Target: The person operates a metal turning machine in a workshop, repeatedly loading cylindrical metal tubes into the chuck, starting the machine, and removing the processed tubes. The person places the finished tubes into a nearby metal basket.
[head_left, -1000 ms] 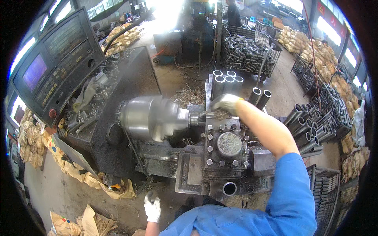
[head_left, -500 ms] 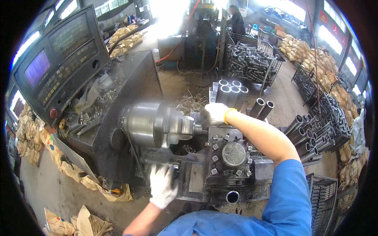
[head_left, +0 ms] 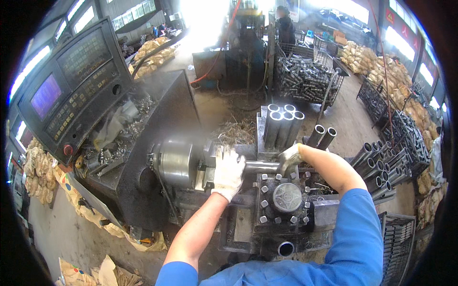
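Note:
A bare metal tube lies level between the lathe chuck and the tool post. My right hand, in a stained white glove, is closed around the tube's right part. My left hand, gloved in white, rests across the tube's left end beside the chuck jaws, fingers stretched away from me. It hides that end, so whether the tube is still in the jaws cannot be seen. Just in front of my right hand sits the square tool post with its round cap and bolts.
Several upright tubes stand behind the tool post, with two more tubes beside them. A control panel leans at the left. Metal shavings lie beyond the chuck. More tubes are stacked at right; a person stands far back.
The chuck, blurred by spinning before, now looks sharp and still. My left hand has risen from below the chuck onto the tube. My right hand has shifted right and nearer.

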Tool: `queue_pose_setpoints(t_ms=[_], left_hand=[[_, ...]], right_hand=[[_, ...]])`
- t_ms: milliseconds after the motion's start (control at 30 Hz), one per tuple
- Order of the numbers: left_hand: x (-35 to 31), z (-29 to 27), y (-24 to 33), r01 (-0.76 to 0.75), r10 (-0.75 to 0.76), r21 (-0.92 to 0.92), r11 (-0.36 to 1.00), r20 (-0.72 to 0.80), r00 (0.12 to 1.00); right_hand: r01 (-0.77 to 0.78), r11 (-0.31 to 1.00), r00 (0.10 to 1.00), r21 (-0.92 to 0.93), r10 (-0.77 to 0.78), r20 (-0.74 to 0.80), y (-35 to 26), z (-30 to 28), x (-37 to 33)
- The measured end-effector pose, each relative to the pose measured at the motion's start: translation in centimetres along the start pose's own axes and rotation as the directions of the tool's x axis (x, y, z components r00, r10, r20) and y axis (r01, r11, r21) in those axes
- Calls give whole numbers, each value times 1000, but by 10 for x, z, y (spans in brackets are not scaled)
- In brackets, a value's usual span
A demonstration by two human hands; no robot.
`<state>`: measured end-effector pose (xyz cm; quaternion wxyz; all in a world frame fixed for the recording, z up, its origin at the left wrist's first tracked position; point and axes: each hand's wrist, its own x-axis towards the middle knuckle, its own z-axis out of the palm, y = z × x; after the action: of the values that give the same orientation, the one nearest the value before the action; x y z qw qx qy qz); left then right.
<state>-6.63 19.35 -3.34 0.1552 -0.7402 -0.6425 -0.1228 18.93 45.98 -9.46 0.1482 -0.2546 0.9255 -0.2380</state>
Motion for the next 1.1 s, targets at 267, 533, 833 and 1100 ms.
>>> queue_pose_setpoints(t_ms=[267, 533, 833, 1100], left_hand=[[-7, 6, -1, -35, 34, -19, 999, -68, 997], [-6, -6, -8, -98, 92, -103, 990, -60, 994], [-6, 6, -9, -127, 111, -110, 986, -140, 984], [3, -13, -3, -51, 51, -28, 998, -1, 999]], right_hand=[[-98, 862, 985, 498, 157, -77, -23, 5, -15], [-489, 799, 852, 350, 523, -5, -45, 13, -27], [-511, 732, 631, 451, 675, -382, -92, -2, 42], [-707, 595, 531, 382, 804, -268, -125, 39, -27]])
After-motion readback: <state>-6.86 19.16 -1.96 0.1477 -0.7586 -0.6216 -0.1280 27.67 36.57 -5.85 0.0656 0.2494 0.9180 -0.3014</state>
